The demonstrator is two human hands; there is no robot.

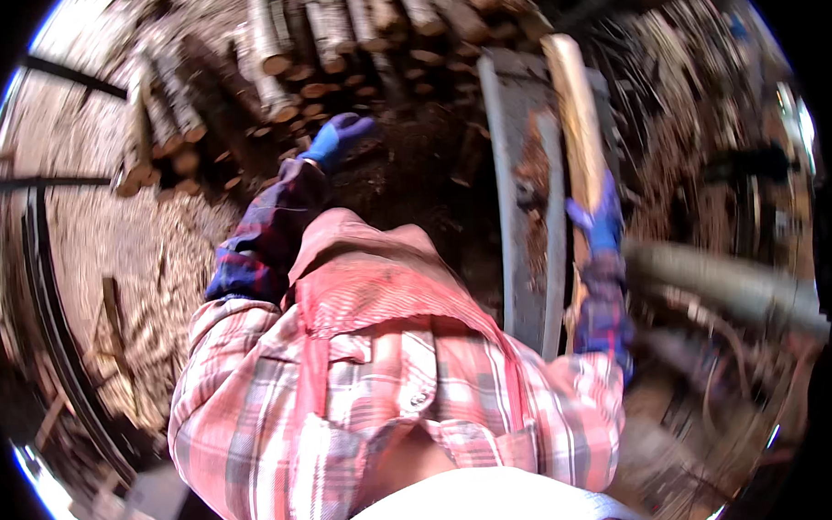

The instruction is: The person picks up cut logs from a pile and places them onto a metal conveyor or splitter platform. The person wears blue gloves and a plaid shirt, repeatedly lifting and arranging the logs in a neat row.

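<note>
Setting: a wood yard, ground thick with bark and chips, blurred by motion.

Item, pale log (576, 117): lies lengthwise on the grey metal trough (522, 210) of a machine at my right, its far end toward the pile.

Item, my right hand (598, 221), blue glove: grip closed around the log's near end.

Item, my left hand (338, 136), blue glove: stretched out toward the stacked logs (335, 43) ahead; whether its grip holds anything I cannot tell, and it looks loosely curled.

Progress, as I judge it: one log already on the trough, the stack mostly full, so much wood remains to be fed.

Also: dark hose (728, 281) right.
</note>
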